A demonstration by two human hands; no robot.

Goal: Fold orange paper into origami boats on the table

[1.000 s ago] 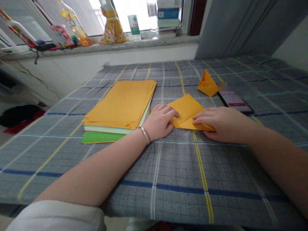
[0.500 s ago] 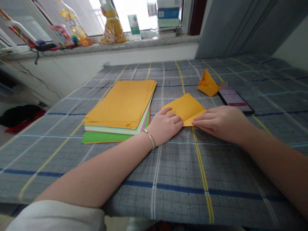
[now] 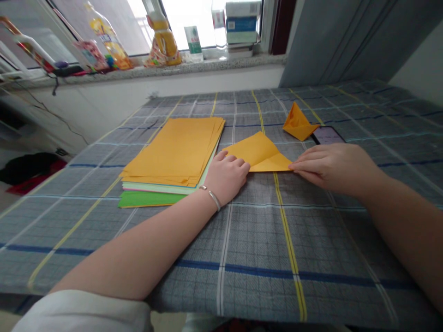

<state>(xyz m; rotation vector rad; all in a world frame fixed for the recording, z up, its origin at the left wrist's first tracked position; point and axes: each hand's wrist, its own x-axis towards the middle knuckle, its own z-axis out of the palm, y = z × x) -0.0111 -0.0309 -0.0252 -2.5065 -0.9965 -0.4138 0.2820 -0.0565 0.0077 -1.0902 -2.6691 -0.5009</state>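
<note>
Far left, a rumpled black fabric item (image 3: 29, 166) is seen low down, details lost in shadow. A stone sill (image 3: 207, 67), speckled and rough-looking, is lined with a clear plastic bottle (image 3: 107, 37) in a yellow label, a rounded amber bottle (image 3: 165, 41), a flat green-and-white tube (image 3: 194, 40) and stacked rectangular boxes (image 3: 242, 24).

The table is covered by a grey woven tablecloth (image 3: 256, 240), checked in blue, white and yellow. On its left, a paper stack (image 3: 173, 150) is laid: matte orange sheets on top, slightly fanned, pale and green edges exposed beneath.

Left hand (image 3: 228, 175): set down just right of the stack, fingers bunched and curled over the left end of the folded sheet (image 3: 263, 154). Whether paper is gripped there or only pressed cannot be told. Wrist is ringed by a smooth silver-coloured open cuff (image 3: 213, 199).

Folded sheet: placed flat on the cloth between both hands, orange, roughly triangular, straight near edge, a crease line visible across it.

Right hand (image 3: 332, 166): fingers drawn narrow, the sheet's pointed right corner pinched at the tips.

Behind, a peaked folded-paper piece (image 3: 296, 123) is stood beside a glossy dark-rimmed phone (image 3: 328, 135), partly hidden by the right hand. Far right is closed off by a grey pleated curtain (image 3: 332, 41).
</note>
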